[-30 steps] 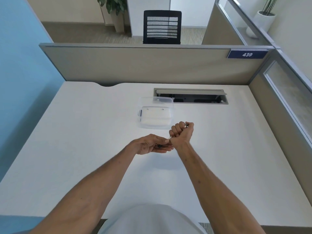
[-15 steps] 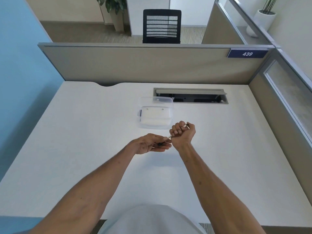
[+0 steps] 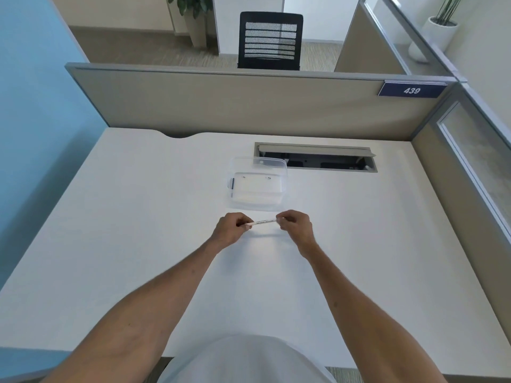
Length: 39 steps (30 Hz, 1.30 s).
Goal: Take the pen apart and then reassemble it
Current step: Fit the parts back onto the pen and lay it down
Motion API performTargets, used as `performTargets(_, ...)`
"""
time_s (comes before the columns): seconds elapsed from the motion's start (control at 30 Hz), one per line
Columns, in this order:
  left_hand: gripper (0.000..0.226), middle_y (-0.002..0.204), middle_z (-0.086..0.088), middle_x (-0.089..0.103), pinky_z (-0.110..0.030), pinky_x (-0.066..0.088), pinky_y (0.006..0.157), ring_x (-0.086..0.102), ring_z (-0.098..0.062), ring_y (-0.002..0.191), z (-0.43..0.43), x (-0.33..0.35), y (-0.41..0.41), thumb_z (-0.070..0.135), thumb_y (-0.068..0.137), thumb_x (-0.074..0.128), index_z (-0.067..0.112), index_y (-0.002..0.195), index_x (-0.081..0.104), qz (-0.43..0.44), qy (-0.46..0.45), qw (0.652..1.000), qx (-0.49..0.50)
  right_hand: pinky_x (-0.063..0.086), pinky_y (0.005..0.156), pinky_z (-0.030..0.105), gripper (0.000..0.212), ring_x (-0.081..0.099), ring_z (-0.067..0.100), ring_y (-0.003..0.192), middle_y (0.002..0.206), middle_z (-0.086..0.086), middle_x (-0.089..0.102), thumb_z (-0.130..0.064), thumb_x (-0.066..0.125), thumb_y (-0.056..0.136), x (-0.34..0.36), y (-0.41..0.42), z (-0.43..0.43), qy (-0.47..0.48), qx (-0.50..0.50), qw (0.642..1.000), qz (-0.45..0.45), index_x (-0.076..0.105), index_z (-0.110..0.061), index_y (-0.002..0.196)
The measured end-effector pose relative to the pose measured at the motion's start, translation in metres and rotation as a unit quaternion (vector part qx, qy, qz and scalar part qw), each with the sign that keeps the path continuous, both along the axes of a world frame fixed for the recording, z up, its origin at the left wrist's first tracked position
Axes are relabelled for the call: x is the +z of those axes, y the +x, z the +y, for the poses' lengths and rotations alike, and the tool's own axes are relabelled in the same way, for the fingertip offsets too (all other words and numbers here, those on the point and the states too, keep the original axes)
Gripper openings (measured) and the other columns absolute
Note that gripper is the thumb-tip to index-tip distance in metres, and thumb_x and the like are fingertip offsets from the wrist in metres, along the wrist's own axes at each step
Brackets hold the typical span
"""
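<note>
A slim white pen (image 3: 262,222) with small dark print hangs level above the white desk (image 3: 138,230), stretched between both hands. My left hand (image 3: 231,229) pinches its left end, where a darker tip shows between the fingers. My right hand (image 3: 294,225) pinches the right end with thumb and forefinger. Both ends of the pen are hidden by the fingers.
A clear plastic box (image 3: 257,186) stands just beyond the hands, with a small dark piece against its left wall. Behind it lies an open cable slot (image 3: 315,158) in the desk. Beige partitions (image 3: 235,106) close the back and right sides.
The hands have moved apart. The right hand has turned from an upright fist to a fingertip pinch, and the pen now lies level between both hands, with more of its barrel showing.
</note>
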<state>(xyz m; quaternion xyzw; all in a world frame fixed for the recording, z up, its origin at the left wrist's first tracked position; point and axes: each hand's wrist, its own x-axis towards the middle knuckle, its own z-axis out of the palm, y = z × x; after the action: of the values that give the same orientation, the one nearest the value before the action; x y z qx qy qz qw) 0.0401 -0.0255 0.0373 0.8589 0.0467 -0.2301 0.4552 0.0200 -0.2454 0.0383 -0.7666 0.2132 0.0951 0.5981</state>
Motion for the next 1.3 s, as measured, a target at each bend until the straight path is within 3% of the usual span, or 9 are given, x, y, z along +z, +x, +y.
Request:
performTargets(0.07,0.027,0.131,-0.013,0.079,-0.038,0.057,0.105,0.072,-0.032,0.123,0.002,-0.002,-0.002,0.012,0.106,0.068,0.006,0.132,0.073,-0.032,0.041,0.999,-0.006,0.056,0.091,0.035,0.02,0.071,0.03,0.096,0.112,0.023,0.081,0.001,0.07,0.101,-0.002,-0.004,0.0,-0.077,0.049,0.996,-0.013,0.082,0.004,0.117)
performTargets(0.1,0.028,0.132,-0.013,0.078,-0.041,0.056,0.107,0.072,-0.033,0.123,0.003,-0.003,-0.003,0.012,0.106,0.068,0.005,0.133,0.069,-0.038,0.047,0.998,-0.007,0.056,0.094,0.033,0.02,0.074,0.033,0.102,0.116,0.021,0.081,0.001,0.069,0.101,-0.003,-0.005,0.001,-0.107,0.066,0.992,-0.022,0.082,0.003,0.118)
performTargets(0.17,0.025,0.131,-0.013,0.077,-0.044,0.056,0.107,0.071,-0.035,0.123,0.005,-0.005,-0.005,0.01,0.108,0.065,0.002,0.131,0.064,-0.053,0.062,0.997,-0.014,0.059,0.103,0.039,0.02,0.075,0.034,0.111,0.12,0.016,0.081,-0.001,0.068,0.104,-0.005,-0.007,0.003,-0.159,0.098,0.982,-0.039,0.08,0.001,0.12)
performTargets(0.3,0.022,0.132,-0.007,0.076,-0.045,0.055,0.106,0.07,-0.03,0.126,0.01,-0.01,-0.007,0.01,0.11,0.059,0.003,0.13,0.065,-0.091,0.126,0.986,-0.065,0.059,0.099,0.045,0.017,0.074,0.029,0.111,0.116,0.008,0.08,-0.009,0.065,0.107,-0.007,-0.011,0.004,-0.233,0.146,0.96,-0.044,0.072,-0.008,0.123)
performTargets(0.57,0.026,0.145,0.006,0.058,-0.032,0.041,0.116,0.036,-0.015,0.159,0.012,-0.019,-0.001,0.014,0.107,0.061,0.016,0.132,0.068,-0.178,0.264,0.94,-0.125,0.043,0.11,0.04,0.018,0.063,0.022,0.126,0.125,-0.001,0.07,-0.012,0.059,0.111,-0.021,-0.005,0.011,-0.348,0.196,0.915,-0.055,0.072,-0.01,0.123)
performTargets(0.8,0.027,0.131,0.01,0.062,-0.031,0.04,0.107,0.05,-0.016,0.139,0.007,-0.025,0.008,0.022,0.107,0.058,0.026,0.13,0.07,-0.181,0.298,0.929,-0.125,0.04,0.109,0.036,0.02,0.057,0.021,0.129,0.127,-0.002,0.065,-0.019,0.058,0.113,-0.03,0.007,0.008,-0.397,0.219,0.89,-0.05,0.071,-0.016,0.127)
performTargets(1.3,0.025,0.128,0.01,0.065,-0.031,0.039,0.107,0.052,-0.017,0.135,0.0,-0.035,0.004,0.022,0.108,0.057,0.024,0.13,0.068,-0.182,0.302,0.929,-0.112,0.041,0.111,0.036,0.022,0.055,0.02,0.134,0.131,-0.003,0.064,-0.022,0.057,0.113,-0.034,0.006,0.01,-0.404,0.209,0.89,-0.022,0.07,-0.018,0.13)
